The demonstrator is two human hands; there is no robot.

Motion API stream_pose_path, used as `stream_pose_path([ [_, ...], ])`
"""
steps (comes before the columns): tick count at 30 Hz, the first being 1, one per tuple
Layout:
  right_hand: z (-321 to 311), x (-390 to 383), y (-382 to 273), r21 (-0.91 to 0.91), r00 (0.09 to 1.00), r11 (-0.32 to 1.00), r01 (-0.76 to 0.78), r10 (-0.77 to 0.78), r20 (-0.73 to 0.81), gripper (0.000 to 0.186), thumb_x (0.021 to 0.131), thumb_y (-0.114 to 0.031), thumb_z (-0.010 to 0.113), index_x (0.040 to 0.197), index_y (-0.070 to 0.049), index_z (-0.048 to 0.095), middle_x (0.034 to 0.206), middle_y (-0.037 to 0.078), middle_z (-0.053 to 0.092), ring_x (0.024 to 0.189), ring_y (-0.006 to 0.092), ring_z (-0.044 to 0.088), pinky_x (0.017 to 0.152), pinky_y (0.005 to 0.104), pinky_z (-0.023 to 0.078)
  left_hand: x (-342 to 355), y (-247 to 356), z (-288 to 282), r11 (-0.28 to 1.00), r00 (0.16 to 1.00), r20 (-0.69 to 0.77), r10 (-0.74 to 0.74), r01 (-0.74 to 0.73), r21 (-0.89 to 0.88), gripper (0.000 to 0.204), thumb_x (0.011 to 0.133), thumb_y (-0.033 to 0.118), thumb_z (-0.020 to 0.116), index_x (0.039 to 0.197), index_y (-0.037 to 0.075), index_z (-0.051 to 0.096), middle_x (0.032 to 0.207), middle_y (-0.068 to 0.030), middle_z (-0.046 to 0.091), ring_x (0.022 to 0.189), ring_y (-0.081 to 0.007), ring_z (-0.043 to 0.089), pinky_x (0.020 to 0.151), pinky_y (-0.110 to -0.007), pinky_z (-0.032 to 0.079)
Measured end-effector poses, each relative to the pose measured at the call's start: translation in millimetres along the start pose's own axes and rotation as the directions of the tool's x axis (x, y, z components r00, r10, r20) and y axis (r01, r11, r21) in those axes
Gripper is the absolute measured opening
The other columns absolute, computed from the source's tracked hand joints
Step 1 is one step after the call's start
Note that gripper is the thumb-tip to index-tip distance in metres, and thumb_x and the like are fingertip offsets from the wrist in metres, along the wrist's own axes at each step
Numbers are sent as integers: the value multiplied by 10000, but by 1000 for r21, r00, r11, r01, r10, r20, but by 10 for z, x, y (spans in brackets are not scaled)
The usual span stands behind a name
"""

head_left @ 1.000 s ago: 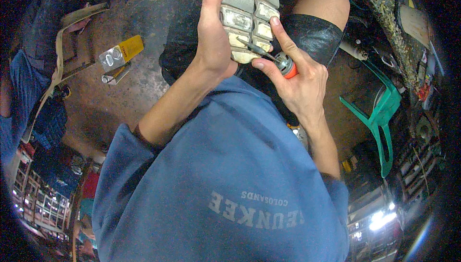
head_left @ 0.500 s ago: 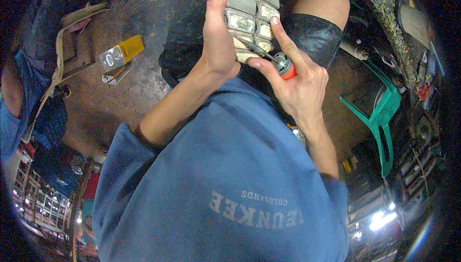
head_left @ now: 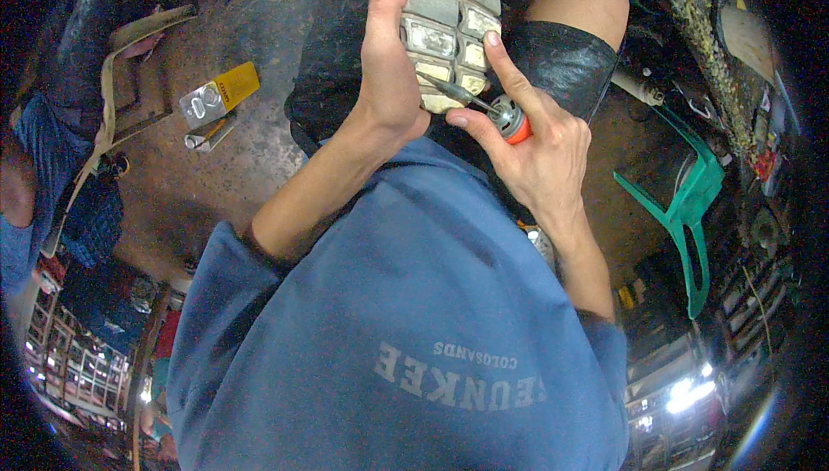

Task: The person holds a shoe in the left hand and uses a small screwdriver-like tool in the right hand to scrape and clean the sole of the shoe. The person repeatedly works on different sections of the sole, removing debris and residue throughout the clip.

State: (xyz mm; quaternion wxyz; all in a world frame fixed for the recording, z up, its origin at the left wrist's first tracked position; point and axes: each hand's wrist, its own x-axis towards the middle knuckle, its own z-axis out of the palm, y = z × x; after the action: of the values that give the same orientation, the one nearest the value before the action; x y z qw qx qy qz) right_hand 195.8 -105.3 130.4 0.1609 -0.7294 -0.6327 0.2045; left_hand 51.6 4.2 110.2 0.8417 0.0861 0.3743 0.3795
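A long piece with two rows of grey and cream blocks, much like a shoe sole (head_left: pixel 432 37), is held upright at the top middle. My left hand (head_left: pixel 386 65) grips its left side, thumb extended along the edge and the other fingers hidden behind. In my right hand (head_left: pixel 540 139) is a rotary tool (head_left: pixel 516 119) with a grey metal head, an orange collar and a tapered grey bit (head_left: pixel 452 89). The bit lies over the lower blocks; whether it touches them I cannot tell. My right index fingertip rests at the right edge of the sole, and my thumb is near its lower end.
A yellow-and-silver box (head_left: pixel 220 94) lies on the floor to the left, beside a small silver object (head_left: pixel 208 134). A green plastic frame (head_left: pixel 691 199) is at the right. Another person's blue clothing (head_left: pixel 34 160) shows at the far left. My bare knee (head_left: pixel 583 5) is beyond my right hand.
The bit has shifted slightly lower across the sole's bottom blocks. Both hands keep nearly the same places and holds.
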Motion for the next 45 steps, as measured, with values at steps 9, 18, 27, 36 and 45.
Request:
stream_pose_path([
  [9, -48, -24, 22, 9, 998, 1000, -1, 0, 60, 802, 891, -625, 859, 1592, -306, 633, 847, 133, 773, 703, 285, 774, 657, 456, 614, 97, -16, -114, 998, 994, 96, 48, -53, 45, 714, 1156, 604, 352, 1478, 17, 600, 1254, -150, 752, 1080, -249, 766, 925, -390, 640],
  [18, -575, 455, -13, 775, 996, 631, -46, 87, -11, 989, 715, -248, 1032, 1553, 29, 586, 1361, 179, 742, 982, 145, 632, 879, 301, 476, -132, 897, -120, 749, 800, 124, -587, 480, 456, 862, 1084, 795, 395, 1549, 104, 616, 1282, -135, 797, 1009, -259, 807, 836, -453, 682],
  [27, -488, 808, -190, 904, 999, 427, -27, -28, 43, 929, 708, -216, 1045, 1506, 23, 634, 1425, 174, 719, 1297, 241, 697, 1105, 375, 543, -420, 1248, 245, 749, 831, 408, -378, 15, 662, 908, 1104, 758, 411, 1728, 105, 312, 1555, -150, 499, 1460, -311, 524, 995, -522, 654],
  [36, -522, 828, 137, 861, 900, 504, -66, 403, -167, 445, 881, -291, 966, 1133, -40, 698, 924, 23, 720, 767, 99, 669, 615, 267, 519, -10, 609, 34, 76, 508, 757, 412, -847, 527, 971, 707, 291, 1051, 1516, 49, 572, 1488, -175, 567, 1429, -339, 546, 1218, -466, 444],
  [45, -67, 164, 1348, 433, 834, 815, -385, 508, -214, 557, 697, -241, 1071, 1007, -86, 636, 942, -23, 640, 854, 129, 591, 796, 322, 529, 338, 158, 105, 636, 573, 591, 569, -761, 125, 950, 1045, 838, 434, 1422, -27, 548, 1436, -259, 646, 1361, -332, 634, 1180, -483, 484],
])
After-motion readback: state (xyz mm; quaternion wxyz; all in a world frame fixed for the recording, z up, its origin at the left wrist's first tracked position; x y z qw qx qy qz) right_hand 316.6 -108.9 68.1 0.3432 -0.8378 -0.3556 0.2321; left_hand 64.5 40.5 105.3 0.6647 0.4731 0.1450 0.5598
